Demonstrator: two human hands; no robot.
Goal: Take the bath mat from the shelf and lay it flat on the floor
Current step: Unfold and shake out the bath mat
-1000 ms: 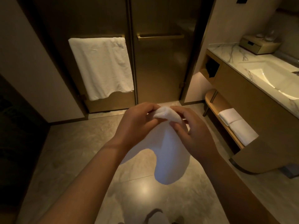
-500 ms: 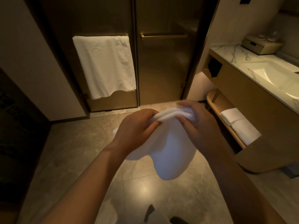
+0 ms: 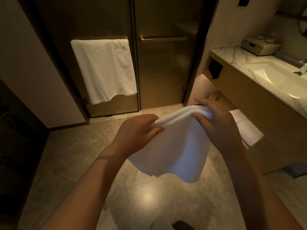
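Floor (image 3: pixel 69 156): tiled, lying well below the held item, bare directly under it.
Bath mat (image 3: pixel 174 146): white, off the shelf (image 3: pixel 214 97), hanging in the air at chest height. Its gathered top edge is running left-low to right-high between the hands; the rest is drooping beneath them, still partly doubled.
Right hand (image 3: pixel 214 123): gripping the farther, higher end.
Left hand (image 3: pixel 139 131): pinching the nearer, lower end.
Judgement: the spread will be turning on drawing the hands apart along that edge, then lowering.
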